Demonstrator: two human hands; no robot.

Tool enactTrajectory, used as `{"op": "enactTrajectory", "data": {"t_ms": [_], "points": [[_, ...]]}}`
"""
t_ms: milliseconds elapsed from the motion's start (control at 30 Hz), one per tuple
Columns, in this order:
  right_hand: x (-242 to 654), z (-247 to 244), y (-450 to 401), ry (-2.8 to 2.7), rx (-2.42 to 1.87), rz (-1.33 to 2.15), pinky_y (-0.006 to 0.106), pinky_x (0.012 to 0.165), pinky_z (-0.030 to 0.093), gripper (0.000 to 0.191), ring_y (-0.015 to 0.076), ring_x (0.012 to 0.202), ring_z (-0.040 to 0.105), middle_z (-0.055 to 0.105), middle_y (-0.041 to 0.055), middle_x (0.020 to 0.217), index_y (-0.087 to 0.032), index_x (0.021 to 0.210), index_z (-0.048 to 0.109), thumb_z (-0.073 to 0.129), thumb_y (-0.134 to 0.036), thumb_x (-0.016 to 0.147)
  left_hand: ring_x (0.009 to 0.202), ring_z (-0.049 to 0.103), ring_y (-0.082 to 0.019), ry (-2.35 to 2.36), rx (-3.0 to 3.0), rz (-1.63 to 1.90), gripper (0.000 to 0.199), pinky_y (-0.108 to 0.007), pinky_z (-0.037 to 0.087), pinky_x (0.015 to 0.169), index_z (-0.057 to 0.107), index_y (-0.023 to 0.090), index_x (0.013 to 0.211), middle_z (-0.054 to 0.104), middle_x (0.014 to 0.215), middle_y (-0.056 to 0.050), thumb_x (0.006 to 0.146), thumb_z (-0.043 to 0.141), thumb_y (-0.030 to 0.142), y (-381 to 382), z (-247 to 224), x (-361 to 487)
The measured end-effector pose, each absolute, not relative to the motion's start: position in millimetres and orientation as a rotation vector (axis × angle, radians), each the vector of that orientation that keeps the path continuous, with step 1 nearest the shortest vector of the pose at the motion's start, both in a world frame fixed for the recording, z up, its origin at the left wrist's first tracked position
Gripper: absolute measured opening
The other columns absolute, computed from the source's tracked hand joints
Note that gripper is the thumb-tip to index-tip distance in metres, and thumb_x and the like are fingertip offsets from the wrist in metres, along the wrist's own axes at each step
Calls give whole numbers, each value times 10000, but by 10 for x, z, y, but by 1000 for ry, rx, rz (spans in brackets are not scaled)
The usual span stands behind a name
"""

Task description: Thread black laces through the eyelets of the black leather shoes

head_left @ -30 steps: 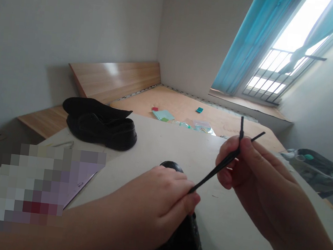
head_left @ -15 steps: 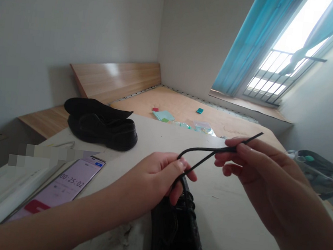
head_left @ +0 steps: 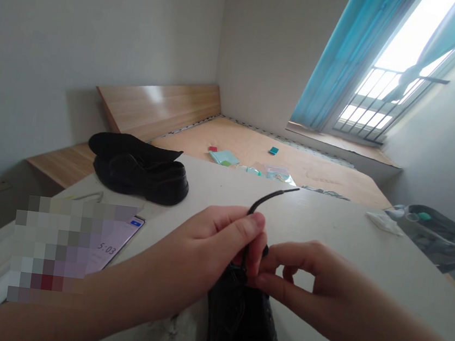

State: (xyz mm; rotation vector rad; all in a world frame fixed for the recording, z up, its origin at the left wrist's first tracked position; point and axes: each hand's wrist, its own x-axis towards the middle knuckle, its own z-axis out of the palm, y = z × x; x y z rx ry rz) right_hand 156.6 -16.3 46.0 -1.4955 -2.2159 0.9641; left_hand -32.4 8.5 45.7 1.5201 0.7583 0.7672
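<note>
A black leather shoe (head_left: pixel 240 325) stands on the white table in front of me, its lace area partly covered by my fingers. My left hand (head_left: pixel 223 241) pinches a black shoelace (head_left: pixel 267 198) above the shoe, and the lace's free end sticks up and to the right. Low against the lacing, my right hand (head_left: pixel 298 271) has thumb and fingers drawn together. Whatever lies between those fingertips is hidden from me.
Another black shoe (head_left: pixel 144 177) with a black insole (head_left: pixel 131 146) across it stands at the table's (head_left: pixel 332 226) far left. A phone (head_left: pixel 121 240), partly blurred out, lies left of my forearm. A bed (head_left: pixel 248 134) is behind the table, and a grey bag (head_left: pixel 441 238) sits at right.
My right hand has let go of the lace end it was pulling to the right and come down to the shoe's lacing. My left hand keeps its pinch on the lace.
</note>
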Motion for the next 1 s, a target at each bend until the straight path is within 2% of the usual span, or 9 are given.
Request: {"op": "enactTrajectory", "data": {"t_ms": [100,200,400,533,633,733,867,933,1000], "points": [[1504,443,-86,-2178,-1547,884,256,567,421,166,145,615,562,649,-19,648,-216,678,613,554,-268,824,716,526,-116,811,1713,712,409,-219,396,660,544,202,707,552,702,46,996,373,436,0,490,-362],[1467,402,-53,-2174,-1510,796,266,565,405,159,149,605,542,615,-8,621,-200,628,553,516,-176,780,717,541,-110,806,1929,677,378,-228,392,651,546,207,751,568,736,53,1010,356,407,-42,516,-381],[1521,366,-86,-2159,-1311,941,325,766,476,276,173,790,603,690,16,831,-220,798,677,434,-198,925,711,544,-104,792,2135,640,352,-252,370,636,531,200,760,588,755,54,1019,344,349,-10,544,-388],[1651,420,-17,-1962,-1100,1424,263,774,503,179,148,860,625,697,8,891,-226,958,711,542,-281,935,672,529,-109,863,2221,593,364,-264,342,597,566,199,735,580,716,44,1006,358,325,6,579,-433],[1719,434,70,-1863,-1004,1698,205,689,501,198,105,769,608,685,7,836,-196,925,722,578,-331,940,702,562,-104,845,2232,589,330,-247,361,622,631,250,815,614,756,63,1009,371,314,5,608,-476],[1709,419,116,-1703,-1021,1712,196,642,495,216,95,689,587,667,3,739,-166,822,716,637,-350,904,752,584,-104,819,2226,599,316,-227,391,679,634,267,852,639,796,75,1015,365,307,4,633,-493],[1721,453,134,-1410,-893,1686,269,805,521,214,148,855,660,701,22,844,-182,804,689,624,-356,910,820,590,-115,841,2230,530,321,-219,407,738,637,250,808,646,864,61,999,389,323,36,656,-517],[1799,490,160,-1351,-790,1781,301,858,514,233,164,890,676,673,8,766,-197,789,643,581,-367,936,856,599,-123,869,2206,454,328,-214,413,759,657,257,784,659,924,59,987,411,333,68,655,-567],[1911,515,201,-1473,-795,1892,341,898,500,262,150,727,687,533,-50,571,-203,759,579,566,-389,944,808,612,-136,928,2182,382,330,-223,420,715,681,262,736,683,903,50,962,457,348,102,641,-649]]}}
